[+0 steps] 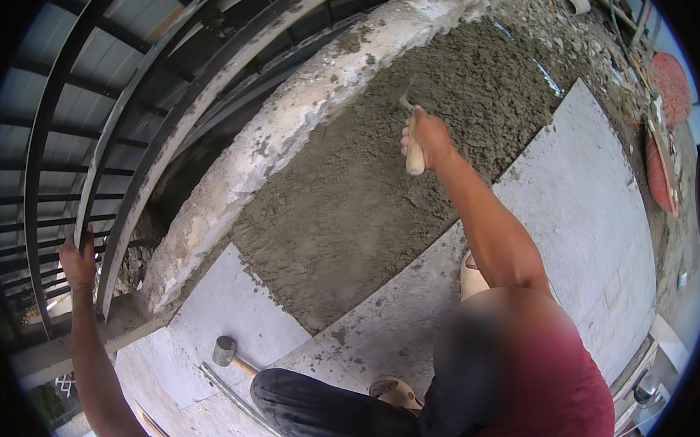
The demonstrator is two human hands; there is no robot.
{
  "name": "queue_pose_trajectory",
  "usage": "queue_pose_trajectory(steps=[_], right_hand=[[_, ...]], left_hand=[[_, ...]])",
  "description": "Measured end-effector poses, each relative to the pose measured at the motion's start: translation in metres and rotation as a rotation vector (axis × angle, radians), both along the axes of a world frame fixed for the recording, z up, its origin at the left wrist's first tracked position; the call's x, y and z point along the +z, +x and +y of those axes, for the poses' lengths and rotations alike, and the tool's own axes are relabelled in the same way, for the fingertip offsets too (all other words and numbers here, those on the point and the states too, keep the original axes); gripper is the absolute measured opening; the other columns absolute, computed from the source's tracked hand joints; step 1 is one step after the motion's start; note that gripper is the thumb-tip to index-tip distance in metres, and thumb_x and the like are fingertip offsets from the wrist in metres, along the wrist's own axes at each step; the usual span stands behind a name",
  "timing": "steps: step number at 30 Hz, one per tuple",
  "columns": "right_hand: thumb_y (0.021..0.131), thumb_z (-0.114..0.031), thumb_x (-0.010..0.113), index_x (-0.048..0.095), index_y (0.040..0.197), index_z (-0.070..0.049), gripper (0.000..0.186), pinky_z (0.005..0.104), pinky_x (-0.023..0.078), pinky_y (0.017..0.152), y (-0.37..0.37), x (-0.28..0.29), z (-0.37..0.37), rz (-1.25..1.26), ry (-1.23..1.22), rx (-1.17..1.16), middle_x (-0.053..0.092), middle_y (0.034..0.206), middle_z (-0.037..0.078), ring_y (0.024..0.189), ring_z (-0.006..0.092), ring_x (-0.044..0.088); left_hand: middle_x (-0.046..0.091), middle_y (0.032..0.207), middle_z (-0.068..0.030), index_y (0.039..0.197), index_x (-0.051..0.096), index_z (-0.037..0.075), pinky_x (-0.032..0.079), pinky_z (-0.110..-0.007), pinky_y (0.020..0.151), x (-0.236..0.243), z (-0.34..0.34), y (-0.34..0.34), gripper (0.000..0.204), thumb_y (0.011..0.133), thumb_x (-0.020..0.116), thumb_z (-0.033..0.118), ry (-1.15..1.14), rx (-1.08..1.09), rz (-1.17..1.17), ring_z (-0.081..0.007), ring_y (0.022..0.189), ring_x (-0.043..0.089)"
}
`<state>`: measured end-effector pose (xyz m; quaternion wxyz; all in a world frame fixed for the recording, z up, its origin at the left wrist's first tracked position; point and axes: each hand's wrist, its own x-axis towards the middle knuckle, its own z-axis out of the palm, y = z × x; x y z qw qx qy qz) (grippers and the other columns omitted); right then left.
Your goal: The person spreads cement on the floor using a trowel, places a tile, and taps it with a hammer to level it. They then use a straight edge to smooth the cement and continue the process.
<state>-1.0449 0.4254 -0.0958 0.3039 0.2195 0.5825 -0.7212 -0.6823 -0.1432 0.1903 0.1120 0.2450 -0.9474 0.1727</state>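
Observation:
My right hand (432,139) is wrapped round the pale wooden handle of a trowel (415,159). Its bent metal neck reaches the wet grey mortar (327,219); the blade is hard to make out there. The mortar is smoother at the near left and lumpy toward the far right. Out at the left, my left hand (78,260) grips an upright metal bar of the dark railing (93,175). Large light-grey tiles (583,185) border the mortar on its right and near sides, and another tile (221,302) adjoins its left end.
A rough concrete curb (246,157) runs between railing and mortar. A mallet (225,350) lies on the tiles by my knee, beside a long thin strip (237,399). Rubble (545,26), a pipe piece (576,5) and a red rounded object (670,87) are at the far right.

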Motion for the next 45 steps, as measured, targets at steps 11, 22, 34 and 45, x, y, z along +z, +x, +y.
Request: queue_pose_trajectory(steps=[11, 22, 34, 45], right_hand=[[0.097, -0.047, 0.051, 0.048, 0.1, 0.001, 0.048, 0.037, 0.049, 0.039, 0.043, -0.06, 0.069, 0.444, 0.397, 0.337, 0.056, 0.067, 0.01, 0.046, 0.0203, 0.057], [0.098, -0.043, 0.049, 0.055, 0.096, 0.008, 0.052, 0.0498, 0.049, 0.077, 0.142, -0.01, 0.162, 0.503, 0.65, 0.684, 0.06, 0.085, 0.033, 0.086, 0.0523, 0.057], [0.097, -0.039, 0.051, 0.057, 0.099, 0.006, 0.045, 0.0484, 0.051, 0.07, 0.068, 0.015, 0.234, 0.514, 0.918, 0.496, 0.063, 0.076, 0.03, 0.077, 0.0512, 0.061], [0.096, -0.032, 0.05, 0.054, 0.109, 0.007, 0.041, 0.0528, 0.049, 0.076, 0.141, 0.021, 0.165, 0.627, 0.803, 1.171, 0.063, 0.084, 0.031, 0.086, 0.0497, 0.061]], left_hand=[[0.061, 0.077, -0.0285, 0.089, 0.062, -0.006, 0.043, -0.054, 0.071, -0.005, -0.005, 0.0, 0.049, 0.092, 0.06, 0.043, 0.037, -0.043, 0.027, -0.0493, 0.078, 0.059], [0.063, 0.079, -0.0268, 0.098, 0.063, -0.004, 0.045, -0.049, 0.07, -0.003, -0.007, 0.0, 0.048, 0.093, 0.06, 0.044, 0.1, 0.005, 0.056, -0.0475, 0.08, 0.061], [0.065, 0.093, -0.0283, 0.106, 0.063, -0.004, 0.046, -0.049, 0.078, -0.007, -0.053, 0.014, 0.048, 0.096, 0.055, 0.043, 0.036, 0.031, -0.047, -0.0479, 0.091, 0.06], [0.065, 0.094, -0.0257, 0.108, 0.065, -0.002, 0.047, -0.048, 0.08, -0.004, -0.037, 0.007, 0.049, 0.093, 0.06, 0.045, -0.047, 0.014, 0.005, -0.0453, 0.093, 0.061]])
